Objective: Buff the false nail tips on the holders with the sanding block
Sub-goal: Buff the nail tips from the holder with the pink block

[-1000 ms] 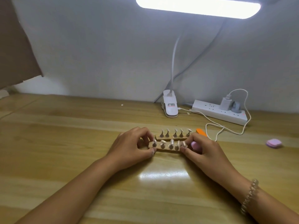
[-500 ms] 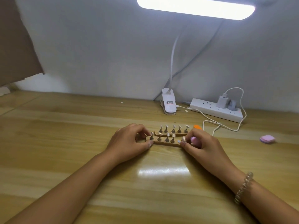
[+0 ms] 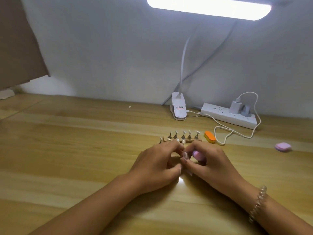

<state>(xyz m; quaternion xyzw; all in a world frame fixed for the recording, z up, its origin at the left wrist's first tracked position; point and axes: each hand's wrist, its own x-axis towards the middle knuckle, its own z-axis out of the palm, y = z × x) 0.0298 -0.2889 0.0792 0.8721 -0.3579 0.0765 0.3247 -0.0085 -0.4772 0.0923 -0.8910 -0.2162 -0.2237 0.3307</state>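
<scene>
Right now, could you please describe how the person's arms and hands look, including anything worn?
Both forearms are bare, with no sleeves in view. The left hand wears nothing visible: no glove, ring or watch. The right hand is ungloved too, and its fingers carry long, pale nails. A translucent spiral-coil bracelet circles the right wrist.

A wooden table (image 3: 67,150) carries it all. Far beyond the right hand (image 3: 213,161), by the wall, stands a white lamp base (image 3: 179,109), its neck rising to a lit lamp bar (image 3: 208,9). Right of that lies a power strip (image 3: 220,116) with a charger (image 3: 234,106) plugged in. A white cable (image 3: 220,133) loops over the table. An orange block (image 3: 209,136) lies just beyond the hand, and a pink pad (image 3: 282,147) well to its right.
</scene>
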